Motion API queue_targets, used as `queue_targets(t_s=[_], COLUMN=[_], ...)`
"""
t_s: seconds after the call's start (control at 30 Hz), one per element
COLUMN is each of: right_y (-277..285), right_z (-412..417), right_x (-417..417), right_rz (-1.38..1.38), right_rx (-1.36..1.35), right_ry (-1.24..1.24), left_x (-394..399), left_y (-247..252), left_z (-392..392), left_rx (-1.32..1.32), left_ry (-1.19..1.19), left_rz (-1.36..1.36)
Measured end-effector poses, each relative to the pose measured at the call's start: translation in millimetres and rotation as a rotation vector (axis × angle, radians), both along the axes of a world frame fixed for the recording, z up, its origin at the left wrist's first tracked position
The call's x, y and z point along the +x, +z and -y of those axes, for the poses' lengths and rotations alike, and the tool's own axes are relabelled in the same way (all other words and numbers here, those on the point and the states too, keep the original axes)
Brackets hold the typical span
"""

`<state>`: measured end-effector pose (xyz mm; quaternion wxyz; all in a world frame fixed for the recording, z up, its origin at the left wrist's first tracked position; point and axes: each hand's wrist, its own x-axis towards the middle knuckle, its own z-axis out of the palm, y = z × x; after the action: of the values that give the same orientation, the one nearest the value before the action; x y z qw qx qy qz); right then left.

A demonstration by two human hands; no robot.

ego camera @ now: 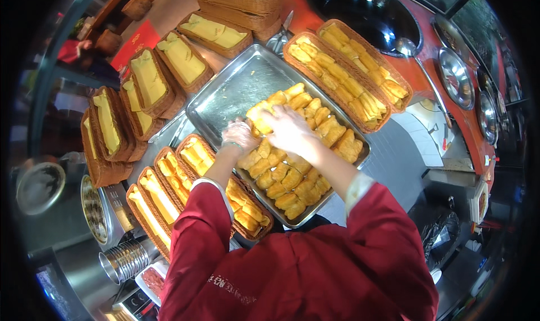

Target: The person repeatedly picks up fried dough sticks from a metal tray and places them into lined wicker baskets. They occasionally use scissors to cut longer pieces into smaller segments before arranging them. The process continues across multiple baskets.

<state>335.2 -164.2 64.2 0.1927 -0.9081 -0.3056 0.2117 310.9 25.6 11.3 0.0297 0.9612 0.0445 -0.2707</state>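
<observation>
A steel tray [228, 89] lies before me, with rows of golden fried dough pieces [291, 179] over its nearer and right part. Both my hands wear thin clear gloves. My right hand [289, 129] reaches across the rows, its fingers closed around a piece of fried dough [259, 112] at the rows' far left end. Beside it, my left hand [239, 135] is at the left edge of the dough, fingers curled. Its fingertips are hidden, so whether it grips a piece is unclear.
Filled wicker baskets stand right of the tray [337, 82] and at lower left [249, 207]. Paper-lined baskets [147, 78] curve around the upper left. Scissors [280, 38] lie beyond the tray, near a large wok [367, 17] and a ladle [430, 76]. Steel bowls [455, 78] sit at right.
</observation>
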Motion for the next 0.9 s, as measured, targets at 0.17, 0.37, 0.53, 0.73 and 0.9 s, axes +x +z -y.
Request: queue_targets(t_s=[0.17, 0.37, 0.53, 0.73, 0.9], right_y=[-33, -103, -117, -51, 22], right_z=[-67, -58, -74, -58, -5], right_x=[44, 62, 46, 10, -41], right_rz=[0.166, 0.344, 0.386, 0.232, -0.073], right_rx=[-0.313, -0.193, -0.251, 0.268, 0.220], right_ry=[0.268, 0.286, 0.216, -0.098, -0.219], left_x=[-4, -1, -15, -12, -22], left_y=[-5, -29, -45, -70, -40], left_z=[6, -8, -41, -72, -63], left_rx=[-0.024, -0.052, 0.015, -0.520, -1.402], left_ry=[0.066, 0.008, -0.131, 0.353, 0.808], left_rz=[0.168, 0.183, 0.218, 0.317, 0.175])
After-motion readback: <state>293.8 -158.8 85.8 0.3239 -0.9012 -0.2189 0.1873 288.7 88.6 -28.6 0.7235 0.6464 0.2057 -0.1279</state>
